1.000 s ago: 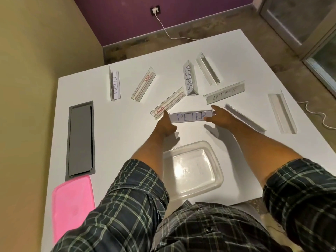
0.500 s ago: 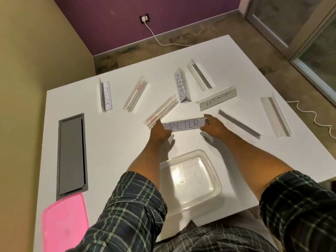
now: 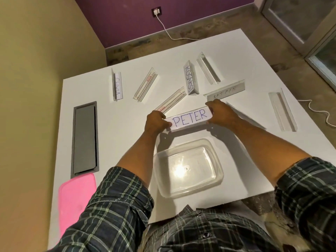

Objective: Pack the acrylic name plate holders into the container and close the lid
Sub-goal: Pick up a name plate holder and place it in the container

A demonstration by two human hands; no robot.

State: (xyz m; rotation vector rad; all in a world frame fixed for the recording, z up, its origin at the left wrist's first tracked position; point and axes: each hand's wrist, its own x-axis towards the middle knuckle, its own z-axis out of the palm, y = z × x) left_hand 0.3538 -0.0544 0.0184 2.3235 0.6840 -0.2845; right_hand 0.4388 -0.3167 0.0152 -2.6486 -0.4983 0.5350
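Note:
My left hand [image 3: 156, 122] and my right hand [image 3: 221, 113] grip the two ends of the acrylic name plate holder marked PETER [image 3: 190, 119], held just above the white table [image 3: 127, 135]. The clear plastic container [image 3: 188, 168] stands open and holds nothing, directly below the holder near the table's front edge. Its pink lid [image 3: 75, 200] lies flat at the front left corner. Several other holders lie scattered across the far half, among them BATMAN [image 3: 224, 90], one standing upright [image 3: 190, 80] and one at the far left [image 3: 117, 86].
A grey cable hatch [image 3: 84, 137] is set into the table on the left. An empty holder [image 3: 282, 110] lies near the right edge, another [image 3: 244, 115] partly behind my right forearm. A yellow wall runs along the left; a white cable crosses the floor beyond the table.
Both hands closed on the ends of the PETER holder and lifted it off the table, tilting it and drawing it toward me, closer to the container.

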